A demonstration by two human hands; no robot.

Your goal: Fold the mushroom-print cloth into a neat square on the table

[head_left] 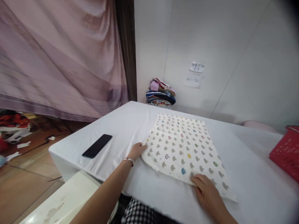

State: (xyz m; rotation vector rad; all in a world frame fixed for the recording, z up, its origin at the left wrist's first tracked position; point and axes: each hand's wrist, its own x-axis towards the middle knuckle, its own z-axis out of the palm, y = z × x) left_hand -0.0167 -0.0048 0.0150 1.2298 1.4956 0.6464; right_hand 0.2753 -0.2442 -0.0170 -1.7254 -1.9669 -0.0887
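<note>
A cream cloth [184,146] printed with small grey and coloured mushrooms lies flat on the white-covered table [130,124]. My left hand [137,150] touches the cloth's near left corner, fingers tucked at its edge, a bracelet on the wrist. Resting palm down on the cloth's near edge, toward the right, is my right hand [206,191]. Whether either hand pinches the fabric I cannot tell.
A black phone [97,145] lies on the table's left side. A stack of folded clothes [161,92] sits at the far edge by the wall. A red basket [286,152] stands at the right. A pink curtain [58,56] hangs at left; the floor there is cluttered.
</note>
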